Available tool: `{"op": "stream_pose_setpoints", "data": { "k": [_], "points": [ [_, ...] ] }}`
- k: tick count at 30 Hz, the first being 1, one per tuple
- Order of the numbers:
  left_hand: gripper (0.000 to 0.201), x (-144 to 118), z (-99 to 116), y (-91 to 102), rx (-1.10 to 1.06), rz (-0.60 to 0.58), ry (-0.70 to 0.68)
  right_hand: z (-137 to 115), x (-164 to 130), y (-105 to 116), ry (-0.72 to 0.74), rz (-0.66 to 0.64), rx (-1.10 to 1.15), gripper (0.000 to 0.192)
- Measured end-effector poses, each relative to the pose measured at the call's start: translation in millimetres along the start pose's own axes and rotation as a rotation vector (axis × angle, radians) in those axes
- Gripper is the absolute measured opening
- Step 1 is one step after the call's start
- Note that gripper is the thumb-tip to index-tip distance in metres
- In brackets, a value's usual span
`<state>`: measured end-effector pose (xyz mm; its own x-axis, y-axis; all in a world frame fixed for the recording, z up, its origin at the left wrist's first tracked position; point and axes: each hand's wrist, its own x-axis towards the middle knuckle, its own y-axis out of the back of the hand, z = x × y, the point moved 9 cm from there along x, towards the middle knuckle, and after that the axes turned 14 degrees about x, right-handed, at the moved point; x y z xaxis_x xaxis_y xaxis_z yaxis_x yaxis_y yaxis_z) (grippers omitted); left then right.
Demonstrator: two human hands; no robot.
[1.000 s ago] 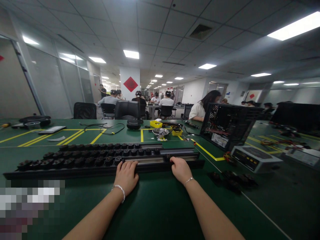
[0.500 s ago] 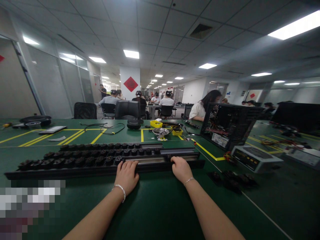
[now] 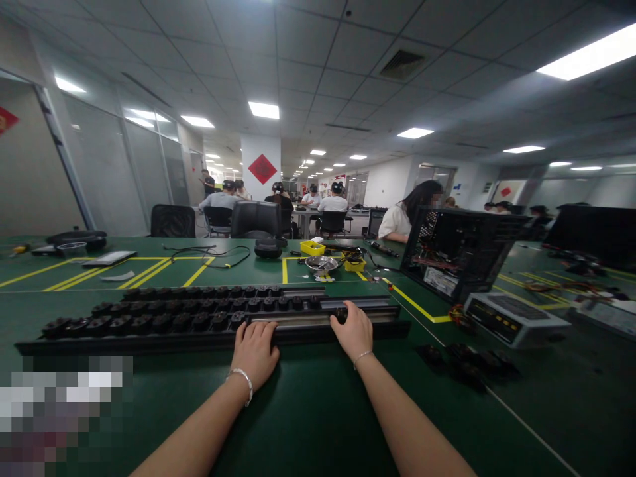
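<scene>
Several long black power tracks (image 3: 163, 341) lie side by side on the green table, their left parts lined with round black sockets (image 3: 161, 323). My left hand (image 3: 253, 351) grips the nearest track, fingers over its top and thumb toward me, beside the last socket in its row. Farther right on the same track, my right hand (image 3: 354, 331) pinches a single black socket (image 3: 340, 314) between thumb and fingers. That socket sits at the channel, apart from the others; whether it is seated cannot be made out.
More loose black parts (image 3: 467, 361) lie to the right, near a grey power supply (image 3: 517, 318) and an open computer case (image 3: 457, 255). Beyond the tracks are a metal bowl (image 3: 322, 265), a yellow tray (image 3: 313, 248) and black cables (image 3: 223, 255). A person (image 3: 402, 215) sits across the table.
My right hand has shifted slightly left along the nearest track, and the socket in its fingers now shows more clearly. My left hand stays on the track. The view has shifted slightly.
</scene>
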<state>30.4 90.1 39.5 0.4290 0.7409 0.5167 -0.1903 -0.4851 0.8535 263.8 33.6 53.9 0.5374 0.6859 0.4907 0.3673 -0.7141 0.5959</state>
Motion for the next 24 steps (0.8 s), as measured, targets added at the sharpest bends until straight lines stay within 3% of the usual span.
{"op": "stream_pose_setpoints", "data": {
  "k": [24],
  "points": [
    [0.042,-0.5,-0.5,-0.4,-0.002,-0.013,-0.008,5.6,0.8,6.0,-0.052,0.019,0.000,0.039]
  ]
}}
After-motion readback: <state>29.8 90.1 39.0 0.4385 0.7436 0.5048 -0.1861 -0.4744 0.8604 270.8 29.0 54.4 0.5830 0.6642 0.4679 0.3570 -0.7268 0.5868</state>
